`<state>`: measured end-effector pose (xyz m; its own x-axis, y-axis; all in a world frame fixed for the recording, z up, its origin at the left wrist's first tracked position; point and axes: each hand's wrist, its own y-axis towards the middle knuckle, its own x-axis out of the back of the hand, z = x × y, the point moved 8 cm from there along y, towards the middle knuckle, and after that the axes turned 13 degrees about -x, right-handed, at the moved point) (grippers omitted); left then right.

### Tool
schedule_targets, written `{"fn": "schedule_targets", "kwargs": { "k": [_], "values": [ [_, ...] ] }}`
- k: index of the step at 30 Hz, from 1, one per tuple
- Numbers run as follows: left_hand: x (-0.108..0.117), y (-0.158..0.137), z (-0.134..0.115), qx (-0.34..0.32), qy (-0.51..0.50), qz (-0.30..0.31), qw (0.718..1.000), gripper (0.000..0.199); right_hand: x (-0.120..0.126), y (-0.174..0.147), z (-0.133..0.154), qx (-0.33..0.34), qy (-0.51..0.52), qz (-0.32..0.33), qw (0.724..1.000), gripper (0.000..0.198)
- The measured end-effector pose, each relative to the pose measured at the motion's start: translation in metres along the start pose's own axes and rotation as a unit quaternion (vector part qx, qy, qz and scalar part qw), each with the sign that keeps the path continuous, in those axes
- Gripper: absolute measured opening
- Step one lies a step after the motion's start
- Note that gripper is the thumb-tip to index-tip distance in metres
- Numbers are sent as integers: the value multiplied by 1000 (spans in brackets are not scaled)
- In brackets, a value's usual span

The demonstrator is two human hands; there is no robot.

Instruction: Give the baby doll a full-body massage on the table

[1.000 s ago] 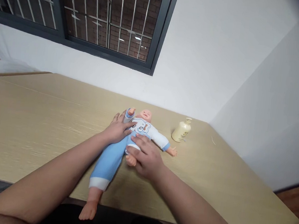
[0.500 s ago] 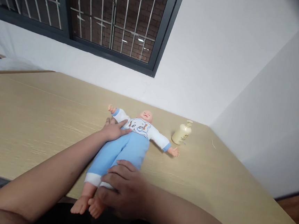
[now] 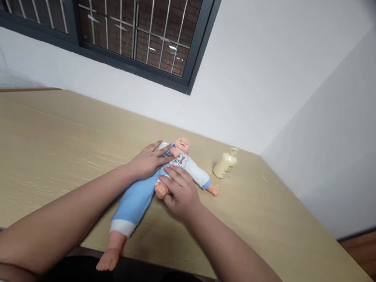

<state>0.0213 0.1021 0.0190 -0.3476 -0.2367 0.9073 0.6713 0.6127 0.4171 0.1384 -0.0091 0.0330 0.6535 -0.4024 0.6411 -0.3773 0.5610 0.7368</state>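
A baby doll (image 3: 137, 198) in light blue trousers and a white top with an animal print lies on its back on the table, its head away from me. My left hand (image 3: 146, 161) rests with outstretched fingers over the doll's one arm, which is folded so the doll's hand lies on its chest. Wrapped round the lower part of one bent leg, my right hand (image 3: 181, 192) presses it up against the belly; the doll's foot (image 3: 161, 190) pokes out beside my thumb. The other leg points straight toward me, its foot past the table edge.
A pale yellow pump bottle (image 3: 225, 164) stands to the right of the doll. The wooden table (image 3: 59, 147) meets a white wall under a barred window (image 3: 135, 26). A thin strand (image 3: 264, 176) lies farther right.
My right hand has carried one doll leg up from the table's near edge to the belly, bending it. The doll's arm under my left hand has swung from outstretched to across the chest.
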Motion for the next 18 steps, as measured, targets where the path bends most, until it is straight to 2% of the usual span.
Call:
{"fn": "schedule_targets", "kwargs": {
  "k": [3,8,11,15,18],
  "values": [
    [-5,0,-4,-36,0,28,999,54,-3,-2,7,11,-11,6,1000,28],
    [-1,-6,11,9,-16,-37,999,43,2,-11,30,59,-31,-10,998,29],
    [-8,-15,35,121,-51,-47,990,54,-4,-28,59,141,-29,21,989,28],
    [-27,-39,69,317,-151,-30,936,98,-26,-55,89,243,5,127,962,26],
    [-34,-46,74,356,-185,-19,916,111,-33,-60,94,256,10,166,952,23]
  ]
}}
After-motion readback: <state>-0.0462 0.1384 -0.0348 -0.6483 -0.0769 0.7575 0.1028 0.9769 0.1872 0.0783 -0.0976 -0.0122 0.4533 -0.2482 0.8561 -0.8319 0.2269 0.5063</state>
